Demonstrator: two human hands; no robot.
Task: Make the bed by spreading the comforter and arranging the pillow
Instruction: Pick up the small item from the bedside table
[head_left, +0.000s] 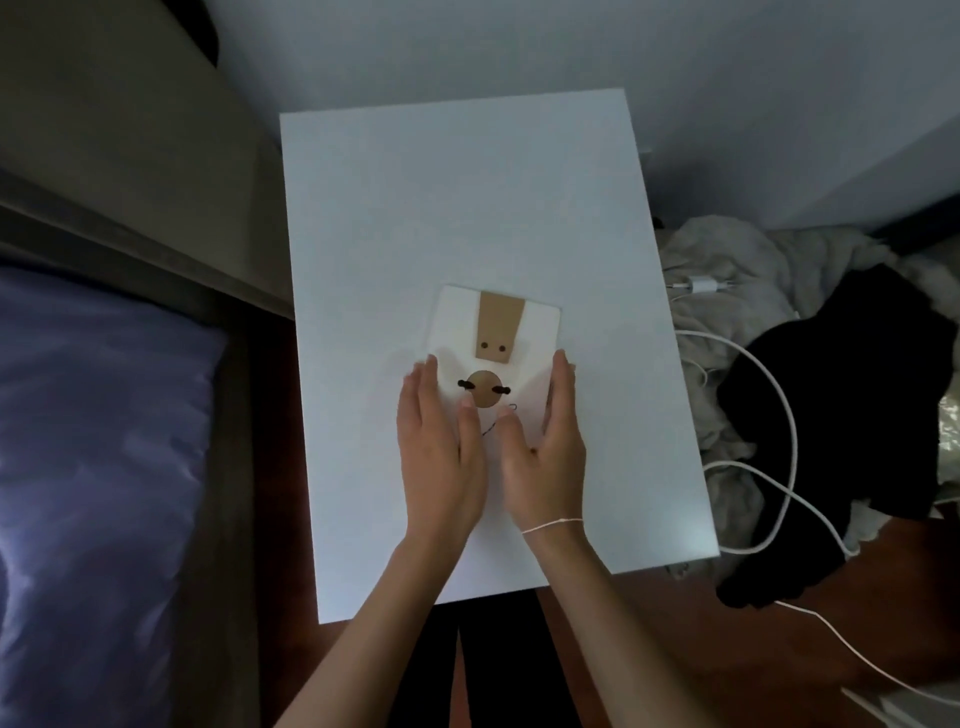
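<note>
Both hands, the left hand (441, 441) and right hand (545, 441), are lying flat and open beside a white card (540, 332) on the desk (467, 208), holding nothing, so bed-making is not starting yet, and the purple pillow (93, 441) is waiting on the left.

1. One head-worn view looks steeply down, close above a white table (467, 218).
2. The bed (93, 415) lies at left, the floor clutter (779, 322) at right, and a wall far.
</note>
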